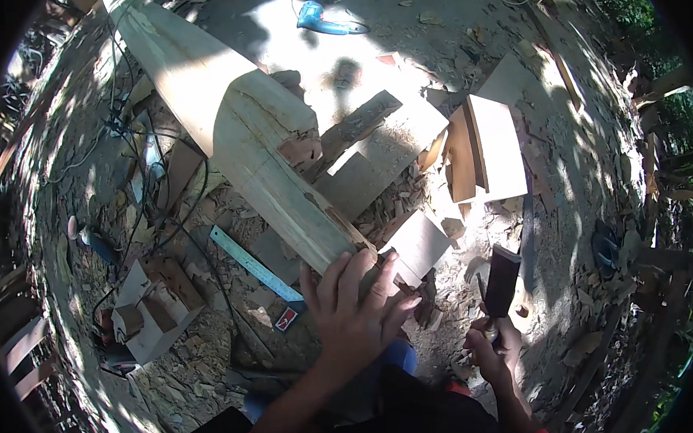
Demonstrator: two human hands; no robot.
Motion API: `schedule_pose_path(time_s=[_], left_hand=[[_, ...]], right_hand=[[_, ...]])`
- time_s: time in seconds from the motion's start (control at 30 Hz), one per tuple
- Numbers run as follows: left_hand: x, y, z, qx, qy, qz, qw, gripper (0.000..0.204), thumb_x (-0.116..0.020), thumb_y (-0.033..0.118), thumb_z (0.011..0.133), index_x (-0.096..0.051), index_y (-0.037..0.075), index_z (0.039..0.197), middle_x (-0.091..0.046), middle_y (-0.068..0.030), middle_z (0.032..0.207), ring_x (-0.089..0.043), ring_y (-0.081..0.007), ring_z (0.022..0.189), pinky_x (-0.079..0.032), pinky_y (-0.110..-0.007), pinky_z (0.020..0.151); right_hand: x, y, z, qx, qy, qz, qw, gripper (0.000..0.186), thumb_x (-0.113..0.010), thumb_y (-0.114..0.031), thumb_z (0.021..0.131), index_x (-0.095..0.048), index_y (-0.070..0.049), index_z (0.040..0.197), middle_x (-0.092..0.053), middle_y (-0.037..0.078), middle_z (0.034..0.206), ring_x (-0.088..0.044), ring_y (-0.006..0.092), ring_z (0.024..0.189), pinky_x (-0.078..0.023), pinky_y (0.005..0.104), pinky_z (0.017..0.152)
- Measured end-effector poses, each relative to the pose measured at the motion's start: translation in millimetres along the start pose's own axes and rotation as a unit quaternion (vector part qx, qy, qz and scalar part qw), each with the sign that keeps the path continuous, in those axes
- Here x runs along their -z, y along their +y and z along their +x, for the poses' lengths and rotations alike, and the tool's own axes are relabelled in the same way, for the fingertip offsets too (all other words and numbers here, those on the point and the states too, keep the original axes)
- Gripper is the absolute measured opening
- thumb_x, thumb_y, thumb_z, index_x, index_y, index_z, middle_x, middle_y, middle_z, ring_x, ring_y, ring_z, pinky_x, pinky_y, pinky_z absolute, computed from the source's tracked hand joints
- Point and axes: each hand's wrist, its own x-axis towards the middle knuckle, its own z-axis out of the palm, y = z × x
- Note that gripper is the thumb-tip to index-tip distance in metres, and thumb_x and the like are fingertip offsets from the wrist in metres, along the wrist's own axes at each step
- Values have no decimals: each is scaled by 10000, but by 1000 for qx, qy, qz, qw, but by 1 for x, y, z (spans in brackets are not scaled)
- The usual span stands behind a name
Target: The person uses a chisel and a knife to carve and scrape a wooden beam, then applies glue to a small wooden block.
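Note:
My left hand lies on the near end of a long pale wooden plank, fingers stretched out over its edge. From there the plank runs away to the far left, with a rough notch in its right side. In my right hand is a chisel, its broad dark blade pointing up and away; the fingers wrap round its handle, which is mostly hidden. A small wooden block lies just right of the plank's near end. Left of my left hand are a metal ruler and a small red and dark packet.
Wooden blocks and a flat board lie right of the plank. More offcuts sit at the left, near dark cables. A blue power tool lies at the far side. Chips and leaves cover the ground.

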Motion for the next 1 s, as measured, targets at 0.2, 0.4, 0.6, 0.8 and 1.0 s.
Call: schedule_pose_path(time_s=[0.2, 0.4, 0.6, 0.8, 1.0], left_hand=[[17, -2, 29, 27, -12, -33, 999, 522, -727, 426, 821, -659, 103, 1225, -527, -124, 1320, -430, -339, 1308, -203, -638, 1111], [35, 6, 56, 68, -64, 49, 994, 308, -749, 334, 808, -759, 112, 1022, -529, -146, 1380, -320, -385, 1409, -174, -562, 1154], [42, -2, 82, 96, -176, 4, 980, 305, -769, 382, 781, -790, 152, 980, -486, -158, 1465, -221, -386, 1473, -96, -582, 1181], [35, -11, 76, 84, -139, -42, 986, 340, -833, 309, 714, -788, 105, 982, -534, -222, 1406, -293, -423, 1442, -297, -497, 1141], [36, -8, 78, 75, -135, -34, 987, 320, -842, 268, 705, -786, 90, 965, -568, -236, 1359, -323, -426, 1425, -326, -495, 1123]], right_hand=[[-46, 38, -8, 51, -9, 188, 981, 108, -639, -82, 892, -649, 0, 962, -611, 45, 743, -580, 106, 650, -457, 281, 572], [-123, 45, 16, 123, -31, 248, 960, 440, -439, -315, 1002, -601, -33, 707, -541, 9, 575, -477, 86, 480, -330, 257, 447], [-159, 48, 27, 77, -33, 295, 952, 541, -407, -409, 1014, -572, -39, 657, -522, -4, 541, -493, 88, 480, -329, 266, 444], [-170, 49, 34, 82, -26, 305, 948, 580, -398, -451, 1025, -546, -44, 639, -517, -4, 546, -492, 90, 491, -340, 266, 465], [-169, 48, 39, 100, -15, 321, 942, 402, -493, -252, 960, -560, -2, 652, -560, 52, 576, -549, 131, 515, -426, 301, 489]])
